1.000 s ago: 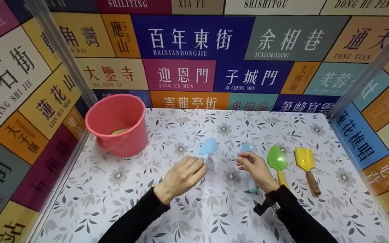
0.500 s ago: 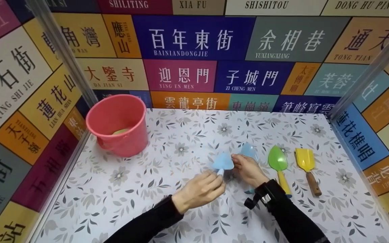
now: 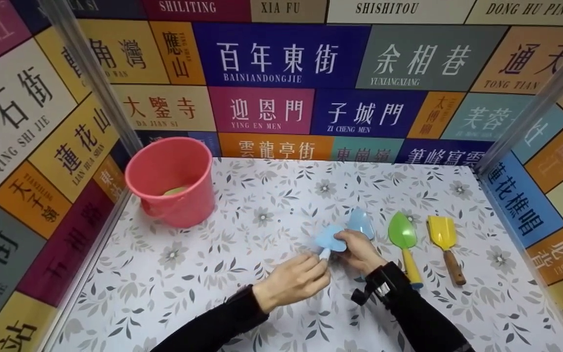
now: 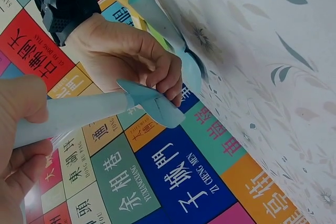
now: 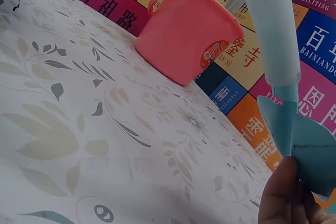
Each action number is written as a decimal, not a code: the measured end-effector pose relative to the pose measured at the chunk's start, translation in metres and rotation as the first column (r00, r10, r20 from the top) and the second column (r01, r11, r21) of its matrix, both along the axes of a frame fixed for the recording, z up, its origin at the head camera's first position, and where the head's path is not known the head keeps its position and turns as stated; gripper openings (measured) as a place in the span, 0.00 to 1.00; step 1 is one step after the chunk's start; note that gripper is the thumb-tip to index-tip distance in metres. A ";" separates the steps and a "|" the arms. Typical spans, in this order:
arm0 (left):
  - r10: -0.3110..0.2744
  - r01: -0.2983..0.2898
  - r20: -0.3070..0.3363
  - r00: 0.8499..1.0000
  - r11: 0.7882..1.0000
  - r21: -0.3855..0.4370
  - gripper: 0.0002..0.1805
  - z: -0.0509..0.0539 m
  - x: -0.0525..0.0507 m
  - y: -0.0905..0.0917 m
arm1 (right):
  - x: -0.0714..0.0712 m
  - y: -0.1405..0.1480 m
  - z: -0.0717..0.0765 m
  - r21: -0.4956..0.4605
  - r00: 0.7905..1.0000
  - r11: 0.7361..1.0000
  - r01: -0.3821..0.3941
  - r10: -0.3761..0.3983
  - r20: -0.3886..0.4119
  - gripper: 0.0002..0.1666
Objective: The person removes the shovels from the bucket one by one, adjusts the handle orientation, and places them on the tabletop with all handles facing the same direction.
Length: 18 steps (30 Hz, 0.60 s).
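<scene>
Leftmost, a pink plastic bucket stands upright near the back edge of the floral cloth, mouth up, probably set aside there so the working area stays free. Nearer the middle, the left hand has its fingers curled round the handle of a light-blue garden trowel, which is held above the cloth. The right hand pinches the blade's edge between thumb and fingers, so the trowel is gripped at both ends, presumably to steady or turn it. Just beyond lies a second blue trowel, then a green trowel with a yellow handle and a yellow shovel with a wooden handle; all three point their blades away from the person, seemingly laid side by side for easy reach. As for what is obscured, the yellow-green item inside the bucket shows only in part and cannot be identified, the left palm covers much of the held handle, and the right hand hides the second trowel's handle from the head view.
</scene>
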<state>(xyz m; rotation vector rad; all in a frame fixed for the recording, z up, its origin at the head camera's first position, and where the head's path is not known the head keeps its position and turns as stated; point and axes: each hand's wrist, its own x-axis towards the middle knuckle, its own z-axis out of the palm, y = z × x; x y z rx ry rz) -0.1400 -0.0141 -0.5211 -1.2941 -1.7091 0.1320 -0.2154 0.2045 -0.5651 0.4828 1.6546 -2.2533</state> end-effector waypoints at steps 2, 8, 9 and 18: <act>-0.002 0.002 0.005 1.000 1.000 0.004 0.14 -0.001 0.000 0.000 | 0.000 0.001 0.001 0.007 1.000 1.000 0.009 -0.009 -0.007 0.04; 0.029 -0.032 0.072 0.997 0.999 0.037 0.11 -0.008 -0.001 0.001 | -0.006 0.003 0.010 0.071 0.997 0.995 0.065 -0.061 -0.057 0.15; 0.040 -0.045 0.101 0.994 0.998 0.045 0.09 -0.009 -0.001 0.001 | -0.007 0.003 0.013 0.085 0.995 0.994 0.075 -0.069 -0.072 0.18; 0.052 -0.135 0.595 0.802 0.986 0.095 0.36 -0.011 0.011 0.007 | -0.005 0.011 0.037 0.234 0.973 0.965 0.116 -0.063 -0.222 0.26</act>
